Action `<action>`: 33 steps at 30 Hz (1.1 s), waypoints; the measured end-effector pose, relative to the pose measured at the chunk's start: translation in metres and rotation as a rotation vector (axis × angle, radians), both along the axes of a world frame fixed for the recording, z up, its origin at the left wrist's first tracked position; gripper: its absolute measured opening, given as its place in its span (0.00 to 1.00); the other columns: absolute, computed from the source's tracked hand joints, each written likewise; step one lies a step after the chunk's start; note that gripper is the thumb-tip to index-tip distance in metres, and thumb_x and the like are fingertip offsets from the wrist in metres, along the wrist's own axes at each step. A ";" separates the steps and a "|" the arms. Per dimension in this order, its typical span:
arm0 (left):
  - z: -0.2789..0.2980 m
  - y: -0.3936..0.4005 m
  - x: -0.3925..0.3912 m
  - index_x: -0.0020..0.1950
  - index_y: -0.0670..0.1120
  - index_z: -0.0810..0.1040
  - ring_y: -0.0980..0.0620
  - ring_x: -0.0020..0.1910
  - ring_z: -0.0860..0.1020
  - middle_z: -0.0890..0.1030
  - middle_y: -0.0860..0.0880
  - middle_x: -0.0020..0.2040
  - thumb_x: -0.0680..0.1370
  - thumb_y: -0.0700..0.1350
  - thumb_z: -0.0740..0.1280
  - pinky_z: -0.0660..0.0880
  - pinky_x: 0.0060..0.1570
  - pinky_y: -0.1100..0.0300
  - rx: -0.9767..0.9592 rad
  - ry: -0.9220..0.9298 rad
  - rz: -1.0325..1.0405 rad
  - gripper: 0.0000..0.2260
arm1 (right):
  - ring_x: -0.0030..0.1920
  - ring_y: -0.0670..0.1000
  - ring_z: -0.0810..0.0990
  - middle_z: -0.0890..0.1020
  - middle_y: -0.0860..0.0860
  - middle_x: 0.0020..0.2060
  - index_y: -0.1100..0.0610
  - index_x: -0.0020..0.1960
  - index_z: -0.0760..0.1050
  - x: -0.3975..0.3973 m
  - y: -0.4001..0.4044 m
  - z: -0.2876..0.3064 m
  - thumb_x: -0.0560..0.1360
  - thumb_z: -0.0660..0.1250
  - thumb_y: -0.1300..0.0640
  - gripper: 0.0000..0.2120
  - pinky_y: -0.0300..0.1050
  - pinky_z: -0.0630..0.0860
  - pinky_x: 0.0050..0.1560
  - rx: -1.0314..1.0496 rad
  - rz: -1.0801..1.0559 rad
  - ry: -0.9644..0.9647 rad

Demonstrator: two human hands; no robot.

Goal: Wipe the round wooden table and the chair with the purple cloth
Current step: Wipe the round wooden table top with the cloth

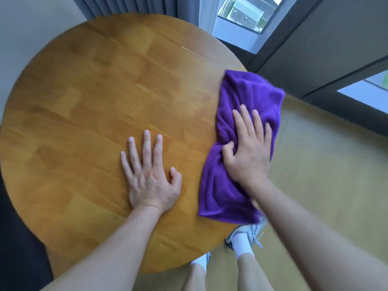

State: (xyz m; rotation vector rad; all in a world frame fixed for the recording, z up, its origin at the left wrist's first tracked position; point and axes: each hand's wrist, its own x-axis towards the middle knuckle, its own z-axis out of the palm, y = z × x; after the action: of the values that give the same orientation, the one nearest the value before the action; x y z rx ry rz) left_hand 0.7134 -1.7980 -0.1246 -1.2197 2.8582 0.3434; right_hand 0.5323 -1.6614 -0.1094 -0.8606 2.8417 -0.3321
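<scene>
Dark chair or seat edge sits far to the left of our left hand, tucked partly under the table; we cannot tell its shape. Table is round, wood, honey-coloured planks, and it spreads out ahead of and under both hands. Our left hand lies flat on the bare wood, palm down, fingers spread wide, thumb out toward the right, gripping nothing. Bare forearm runs back from it toward us.

Just to the right of that hand, close but not touching it, lies the purple cloth. Cloth is on the tabletop at its right edge, bunched and creased, its far end and right side hanging past the rim. Our right hand presses down on the cloth's middle, fingers fairly flat and pointing away from us, thumb curled into a fold on its left side. So right hand is down on the cloth with a loose pinch at the thumb, not a full fist. Right side of the cloth and that forearm look blurred.

Below the right wrist, past the table rim, we see a sneaker with a white sock on the yellowish floor. Beyond the right hand, farther right, is a window with dark frames.
</scene>
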 end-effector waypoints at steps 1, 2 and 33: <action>0.000 0.000 0.000 0.84 0.48 0.59 0.36 0.84 0.50 0.54 0.46 0.85 0.71 0.54 0.59 0.47 0.80 0.35 -0.003 0.000 -0.001 0.40 | 0.83 0.53 0.50 0.56 0.47 0.83 0.52 0.82 0.58 0.023 -0.011 -0.001 0.71 0.57 0.50 0.38 0.60 0.47 0.81 0.003 -0.148 -0.014; 0.001 0.000 0.000 0.84 0.47 0.60 0.35 0.83 0.51 0.55 0.45 0.85 0.71 0.54 0.59 0.49 0.80 0.34 -0.010 -0.001 -0.002 0.39 | 0.83 0.54 0.48 0.54 0.48 0.83 0.53 0.82 0.56 0.043 -0.021 -0.002 0.72 0.56 0.50 0.39 0.61 0.46 0.80 0.010 -0.233 -0.039; -0.001 -0.003 -0.001 0.83 0.47 0.61 0.36 0.83 0.52 0.56 0.45 0.85 0.71 0.55 0.61 0.51 0.79 0.33 -0.014 -0.009 0.005 0.40 | 0.82 0.58 0.51 0.57 0.51 0.82 0.54 0.82 0.57 -0.090 -0.111 -0.002 0.67 0.58 0.50 0.43 0.64 0.47 0.80 0.085 1.270 0.064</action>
State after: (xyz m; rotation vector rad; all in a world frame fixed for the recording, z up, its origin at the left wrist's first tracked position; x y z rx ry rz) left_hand 0.7121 -1.8007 -0.1259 -1.2283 2.8547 0.3177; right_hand 0.4425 -1.7728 -0.1112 -2.3310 1.7583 0.0079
